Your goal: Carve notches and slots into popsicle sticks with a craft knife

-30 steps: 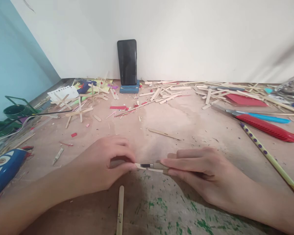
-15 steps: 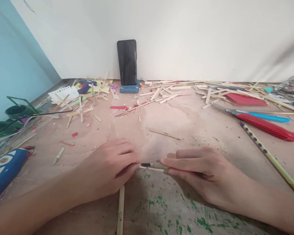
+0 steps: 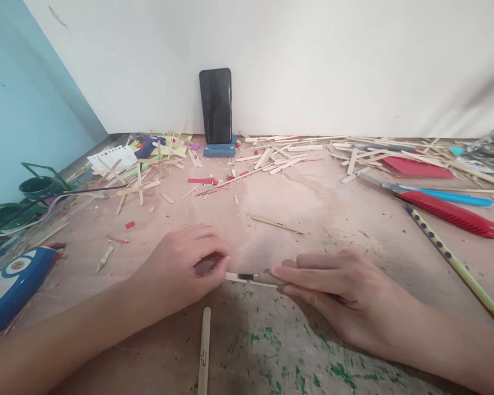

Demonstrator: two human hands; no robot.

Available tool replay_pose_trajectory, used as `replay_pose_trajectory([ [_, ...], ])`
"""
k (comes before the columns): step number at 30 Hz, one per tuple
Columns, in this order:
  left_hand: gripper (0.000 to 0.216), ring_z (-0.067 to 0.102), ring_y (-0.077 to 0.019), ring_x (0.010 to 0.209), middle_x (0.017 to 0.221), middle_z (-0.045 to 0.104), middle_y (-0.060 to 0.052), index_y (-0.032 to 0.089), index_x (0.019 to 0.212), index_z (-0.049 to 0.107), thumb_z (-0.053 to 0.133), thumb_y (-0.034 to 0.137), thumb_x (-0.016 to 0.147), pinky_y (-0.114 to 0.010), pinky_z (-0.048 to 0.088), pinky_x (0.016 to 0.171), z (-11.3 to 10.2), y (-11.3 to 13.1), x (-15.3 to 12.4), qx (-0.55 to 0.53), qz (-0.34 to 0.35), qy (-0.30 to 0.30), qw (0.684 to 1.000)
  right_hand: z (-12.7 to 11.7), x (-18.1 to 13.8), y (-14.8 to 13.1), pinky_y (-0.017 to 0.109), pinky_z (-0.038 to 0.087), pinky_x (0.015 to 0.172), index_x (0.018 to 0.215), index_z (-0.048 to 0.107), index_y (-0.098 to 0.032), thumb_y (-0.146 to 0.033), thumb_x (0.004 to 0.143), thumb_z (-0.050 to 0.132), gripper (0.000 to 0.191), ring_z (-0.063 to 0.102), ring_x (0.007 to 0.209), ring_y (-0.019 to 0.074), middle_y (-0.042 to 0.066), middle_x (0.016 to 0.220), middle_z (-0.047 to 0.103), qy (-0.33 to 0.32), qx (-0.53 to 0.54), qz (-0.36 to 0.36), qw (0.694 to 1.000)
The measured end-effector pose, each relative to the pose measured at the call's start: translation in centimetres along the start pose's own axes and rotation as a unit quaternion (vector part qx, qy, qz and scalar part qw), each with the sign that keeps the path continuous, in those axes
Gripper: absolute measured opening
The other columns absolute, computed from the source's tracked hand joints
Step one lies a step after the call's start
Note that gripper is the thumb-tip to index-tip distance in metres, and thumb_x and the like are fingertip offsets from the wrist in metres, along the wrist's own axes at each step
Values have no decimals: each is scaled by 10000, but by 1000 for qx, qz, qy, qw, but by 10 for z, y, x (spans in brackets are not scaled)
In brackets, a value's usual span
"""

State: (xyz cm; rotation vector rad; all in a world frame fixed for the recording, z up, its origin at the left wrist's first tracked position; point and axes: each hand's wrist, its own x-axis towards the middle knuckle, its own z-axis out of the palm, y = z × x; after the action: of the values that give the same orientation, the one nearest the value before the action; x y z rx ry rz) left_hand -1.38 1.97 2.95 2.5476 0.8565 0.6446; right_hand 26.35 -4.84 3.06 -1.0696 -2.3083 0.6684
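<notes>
My left hand (image 3: 193, 263) pinches the left end of a craft stick (image 3: 231, 276), thumb against fingertips. In my right hand (image 3: 333, 280) is a small craft knife (image 3: 263, 277) with a beige handle, its dark blade lying along the stick at a narrow gap or notch. Whether the wood is cut right through there cannot be made out. The stick's right part runs to my right fingertips. Nearer to me lies another craft stick (image 3: 205, 351) with pencil-like marks, touched by neither hand. Beyond my hands rests a loose craft stick (image 3: 276, 224).
A black phone (image 3: 216, 107) leans upright on a blue stand (image 3: 219, 149). Craft sticks and scraps spread along the wall. At right lie a red utility knife (image 3: 453, 214) and a yellow-green pencil (image 3: 456, 266); at left, a blue and white object (image 3: 20, 285) and green containers (image 3: 37, 186).
My left fingers have shifted slightly left and curled into a rounder pinch, baring more of the stick. The knife stays at nearly the same spot. The view has shifted a little.
</notes>
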Motion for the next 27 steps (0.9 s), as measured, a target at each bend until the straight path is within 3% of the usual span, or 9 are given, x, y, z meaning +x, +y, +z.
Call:
replay_pose_trajectory([
  [3, 172, 618, -129, 758, 804, 673, 31, 210, 854, 642, 548, 133, 975, -256, 463, 716, -8, 1, 2, 19, -19, 1, 1000, -2, 0, 2, 262, 552, 690, 1166, 798, -236, -201, 1048, 609, 225, 740, 775, 153, 37, 921, 802, 32, 12, 18, 999],
  [7, 226, 605, -144, 775, 795, 673, 27, 208, 835, 653, 569, 215, 1045, -291, 433, 750, -12, 1, 2, 43, -14, -2, 999, -5, 2, 5, 241, 536, 644, 1123, 808, -237, -241, 1039, 651, 178, 715, 724, 125, -5, 874, 805, 71, 23, 51, 996],
  [14, 165, 609, -169, 940, 992, 691, -1, 215, 1030, 662, 518, 136, 1043, -337, 435, 855, -12, 1, -2, 27, 36, -31, 998, -7, 4, -1, 229, 403, 475, 1074, 824, -260, -247, 1027, 641, 189, 596, 573, 90, -27, 727, 697, 62, 38, 60, 995],
  [22, 87, 579, -181, 982, 1059, 658, 11, 246, 1049, 693, 617, 210, 1029, -352, 404, 879, -11, 3, -6, -18, 22, -105, 994, -8, 4, -3, 221, 408, 496, 1042, 800, -228, -191, 1023, 626, 180, 569, 555, 77, -40, 690, 666, 65, 29, 40, 997],
  [27, 163, 590, -148, 978, 1039, 650, 14, 216, 970, 664, 545, 172, 1073, -291, 424, 867, -4, 1, -6, -72, 17, -124, 990, -7, 2, 0, 218, 433, 522, 958, 782, -231, -209, 1045, 609, 195, 600, 569, 69, -48, 726, 731, 51, 35, 40, 997],
])
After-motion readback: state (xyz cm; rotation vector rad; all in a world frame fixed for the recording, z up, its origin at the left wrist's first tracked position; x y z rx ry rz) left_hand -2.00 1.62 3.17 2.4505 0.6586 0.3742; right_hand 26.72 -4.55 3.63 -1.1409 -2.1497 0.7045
